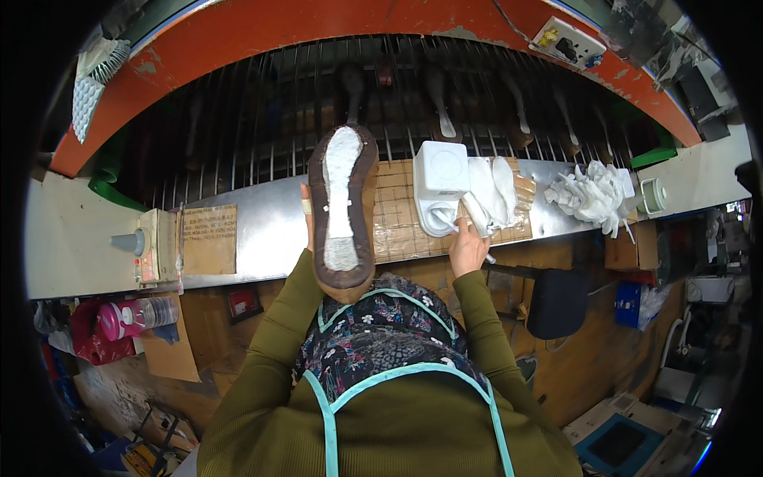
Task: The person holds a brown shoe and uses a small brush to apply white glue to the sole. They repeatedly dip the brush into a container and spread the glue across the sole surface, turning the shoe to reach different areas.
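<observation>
My left hand (307, 219) holds up a brown shoe (365, 238), sole toward me. Most of that hand is hidden behind the shoe; a finger with a pale band shows at its left edge. A white, rough-edged patch runs down the middle of the sole. My right hand (470, 250) is closed around a thin, pale-handled tool (490, 259), whose handle end sticks out below the fingers. Its other end points into the round opening of a white plastic dispenser (442, 171). Right of the dispenser lie white insole-shaped pieces (493, 191).
Brown cardboard (393, 226) covers part of the metal bench (270, 215). A crumpled white heap (592, 195) sits at right. Beyond, several shoes (437, 95) rest on a rack of metal rods under an orange frame (318, 24). A dark stool (558, 302) stands below, right.
</observation>
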### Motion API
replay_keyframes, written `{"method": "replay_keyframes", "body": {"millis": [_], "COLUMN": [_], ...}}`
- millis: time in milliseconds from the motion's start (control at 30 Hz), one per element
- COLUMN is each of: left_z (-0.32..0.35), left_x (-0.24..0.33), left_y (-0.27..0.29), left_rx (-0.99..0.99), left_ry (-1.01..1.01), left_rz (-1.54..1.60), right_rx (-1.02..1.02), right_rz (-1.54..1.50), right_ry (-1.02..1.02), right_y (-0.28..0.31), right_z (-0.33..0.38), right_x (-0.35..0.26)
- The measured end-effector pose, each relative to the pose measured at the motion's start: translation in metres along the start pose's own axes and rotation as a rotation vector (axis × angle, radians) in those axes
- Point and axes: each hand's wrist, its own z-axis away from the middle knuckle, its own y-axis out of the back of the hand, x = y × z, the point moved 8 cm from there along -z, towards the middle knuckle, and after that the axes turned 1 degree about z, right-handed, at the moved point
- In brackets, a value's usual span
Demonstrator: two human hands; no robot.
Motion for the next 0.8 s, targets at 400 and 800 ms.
{"method": "replay_keyframes", "body": {"millis": [400, 800], "left_z": [-0.013, -0.023], "left_x": [0.017, 0.010], "left_y": [-0.013, -0.022], "left_rx": [-0.056, -0.029], "left_ry": [-0.160, -0.141], "left_rz": [0.152, -0.325], "right_rx": [0.205, -0.515], "right_rz": [0.003, -1.535], "right_ry": [0.177, -0.547], "right_y": [0.026, -0.010], "right_z": [-0.002, 0.015], "right_x": [0.007, 0.046]}}
